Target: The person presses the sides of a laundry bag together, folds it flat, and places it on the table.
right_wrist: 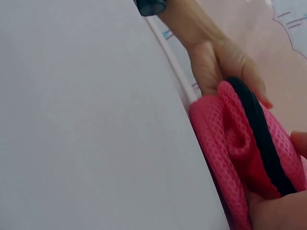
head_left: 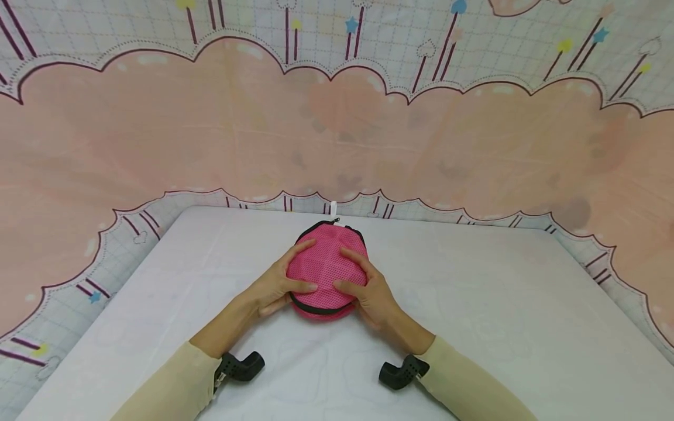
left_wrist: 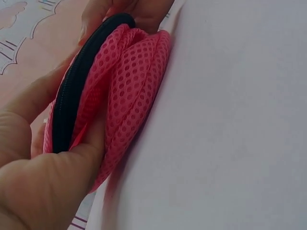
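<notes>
A round pink mesh pouch (head_left: 326,263) with a black zipper (left_wrist: 72,96) round its edge is at the middle of the white table. My left hand (head_left: 278,286) grips its left side, thumb across the mesh face. On the opposite side my right hand (head_left: 376,292) grips it the same way. Both wrist views show folds of pink mesh (left_wrist: 136,76) below the zipper, with fingers of each hand pressed in there. The zipper pull (head_left: 336,220) lies at the far edge. What the pouch contains, if anything, is hidden.
The white-covered table (head_left: 500,304) stretches to both sides. Behind it hangs a peach and white patterned cloth (head_left: 263,128). A black camera mount (head_left: 242,367) sits at my left wrist, and another black mount (head_left: 402,374) at my right wrist.
</notes>
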{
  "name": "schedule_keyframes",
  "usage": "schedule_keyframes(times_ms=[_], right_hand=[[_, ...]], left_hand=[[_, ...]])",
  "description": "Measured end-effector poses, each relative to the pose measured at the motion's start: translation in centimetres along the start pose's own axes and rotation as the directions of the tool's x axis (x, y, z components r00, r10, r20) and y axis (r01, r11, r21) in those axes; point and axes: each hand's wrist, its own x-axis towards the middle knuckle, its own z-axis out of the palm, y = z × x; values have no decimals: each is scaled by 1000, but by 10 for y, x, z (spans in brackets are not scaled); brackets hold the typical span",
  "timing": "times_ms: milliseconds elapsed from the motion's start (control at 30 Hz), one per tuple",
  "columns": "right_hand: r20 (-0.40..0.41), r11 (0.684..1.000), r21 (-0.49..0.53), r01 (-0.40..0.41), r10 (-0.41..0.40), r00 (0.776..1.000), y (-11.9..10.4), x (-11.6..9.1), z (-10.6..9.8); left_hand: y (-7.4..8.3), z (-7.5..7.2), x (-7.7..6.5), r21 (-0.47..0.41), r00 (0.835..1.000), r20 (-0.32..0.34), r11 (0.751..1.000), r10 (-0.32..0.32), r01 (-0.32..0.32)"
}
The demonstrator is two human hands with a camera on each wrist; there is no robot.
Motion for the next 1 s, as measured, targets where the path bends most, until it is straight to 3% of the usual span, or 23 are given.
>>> schedule_keyframes(times_ms=[200,300,367,500,533,600,633,733,800,833,900,933,1000], right_hand=[[11,998,-49,-28,28,1000,-5,2,-5],[-5,982,-189,-17,17,1000,-12,1,-5],[-32,954,-300,-8,-2,999,-19,1,-6],[-100,849,-528,12,-76,992,-36,-1,-11],[-109,814,-581,19,-101,989,-40,-1,-11],[-107,726,-687,40,-156,982,-48,0,-13],[-86,676,-734,63,-185,979,-51,2,-13],[15,478,-868,136,-248,969,-58,7,-11],[102,369,-909,194,-253,962,-59,13,-8],[136,316,-924,214,-249,959,-59,16,-6],[178,260,-936,237,-231,957,-57,20,-3],[191,246,-938,244,-222,956,-55,23,-1],[203,236,-939,250,-208,957,-50,26,2]], left_hand=[[9,-4,0,122,999,11,991,-50,48],[18,-7,-3,225,997,8,971,-81,77],[27,-11,-6,287,994,1,953,-105,100],[49,-17,-15,441,991,-73,888,-111,131],[55,-18,-18,503,991,-100,855,-84,123],[64,-16,-22,638,989,-147,765,10,88],[68,-15,-22,704,985,-153,708,73,57],[71,-8,-19,860,962,-117,510,247,-27],[68,-6,-13,910,950,-63,409,306,-71],[66,-5,-10,924,949,-40,374,313,-84],[60,-4,-3,944,954,-13,317,299,-86],[57,-4,-1,950,961,-6,303,277,-81],[49,-3,3,951,974,5,300,227,-75]])
